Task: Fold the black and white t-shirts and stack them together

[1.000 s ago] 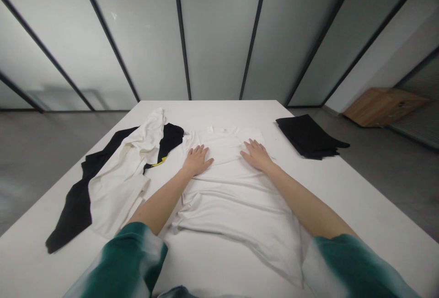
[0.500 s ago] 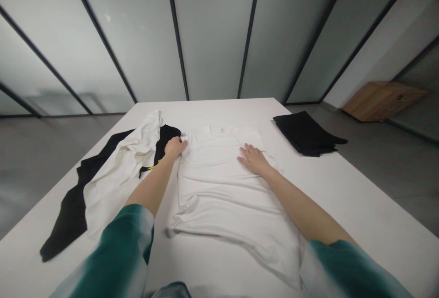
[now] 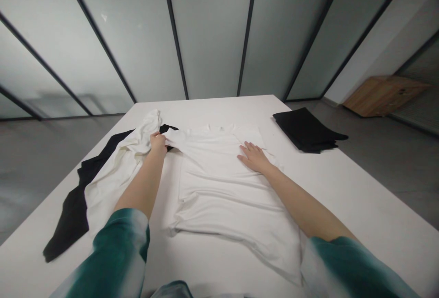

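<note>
A white T-shirt [image 3: 219, 188] lies spread on the table, its neckline at the far side and its lower hem wrinkled and slanting towards me. My left hand [image 3: 158, 142] is closed on the T-shirt's left sleeve, which is stretched out to the left. Flat on the upper right of the shirt's body rests my right hand [image 3: 253, 157], fingers spread. Just left of my left hand lies another white garment [image 3: 116, 170], crumpled, on top of a black garment [image 3: 72, 211].
The white table [image 3: 346, 197] carries a stack of folded black cloth [image 3: 307, 129] at its right edge. Behind the table stands a frosted glass wall [image 3: 212, 33] with dark frames. A wooden cabinet [image 3: 384, 96] is on the floor at the right.
My left hand has moved left, drawing the T-shirt's sleeve outwards over the black garment. My right hand has stayed on the shirt.
</note>
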Demonstrator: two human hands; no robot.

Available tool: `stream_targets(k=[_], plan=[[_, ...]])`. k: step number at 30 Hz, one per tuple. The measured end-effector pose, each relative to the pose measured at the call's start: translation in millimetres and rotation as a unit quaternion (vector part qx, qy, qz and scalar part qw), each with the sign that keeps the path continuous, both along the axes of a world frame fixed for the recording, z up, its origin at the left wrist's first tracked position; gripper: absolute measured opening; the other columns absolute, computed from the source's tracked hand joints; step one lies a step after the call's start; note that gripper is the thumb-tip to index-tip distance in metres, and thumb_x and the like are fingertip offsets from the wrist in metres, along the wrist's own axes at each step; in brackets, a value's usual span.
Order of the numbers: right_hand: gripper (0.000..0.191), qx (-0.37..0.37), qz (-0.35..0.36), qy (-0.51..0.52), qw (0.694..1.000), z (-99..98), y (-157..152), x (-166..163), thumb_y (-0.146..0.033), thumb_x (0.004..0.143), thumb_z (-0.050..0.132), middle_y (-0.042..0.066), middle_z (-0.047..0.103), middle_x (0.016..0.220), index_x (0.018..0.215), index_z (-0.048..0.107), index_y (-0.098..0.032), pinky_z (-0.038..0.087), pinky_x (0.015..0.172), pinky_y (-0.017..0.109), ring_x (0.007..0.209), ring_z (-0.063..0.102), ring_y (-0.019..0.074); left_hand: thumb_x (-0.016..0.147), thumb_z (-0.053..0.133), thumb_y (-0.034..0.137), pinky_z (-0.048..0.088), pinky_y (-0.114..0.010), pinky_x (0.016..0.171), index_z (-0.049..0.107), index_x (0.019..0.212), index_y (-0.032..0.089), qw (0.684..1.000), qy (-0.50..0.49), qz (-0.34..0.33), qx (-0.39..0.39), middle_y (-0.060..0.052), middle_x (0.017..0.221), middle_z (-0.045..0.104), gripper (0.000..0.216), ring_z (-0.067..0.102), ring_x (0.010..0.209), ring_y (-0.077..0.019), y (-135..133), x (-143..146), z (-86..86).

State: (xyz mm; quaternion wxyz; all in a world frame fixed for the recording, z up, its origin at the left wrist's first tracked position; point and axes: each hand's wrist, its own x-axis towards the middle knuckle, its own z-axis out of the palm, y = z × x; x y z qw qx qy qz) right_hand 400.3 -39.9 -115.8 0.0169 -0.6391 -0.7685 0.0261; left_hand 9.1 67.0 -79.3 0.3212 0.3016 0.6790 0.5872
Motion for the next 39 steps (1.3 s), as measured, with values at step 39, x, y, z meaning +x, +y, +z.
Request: stream_targets(k=[39], plan=[[0.045,0.163,-0.109,0.084,0.977,9.5,-0.6,8.1,-0.038,0.096,0.039,0.018,0.059,0.131,0.128,0.060,-0.014,0.038,0.100,0.044,0.118,0.052,0.0315,0.093,0.046,0.031,0.041,-0.043,0.104,0.068,0.116,0.017,0.673,0.648,-0.355,0.026,-0.013,0.132,0.063,0.035,0.054,0.124,-0.0283,-66.0,100.4,-15.6]])
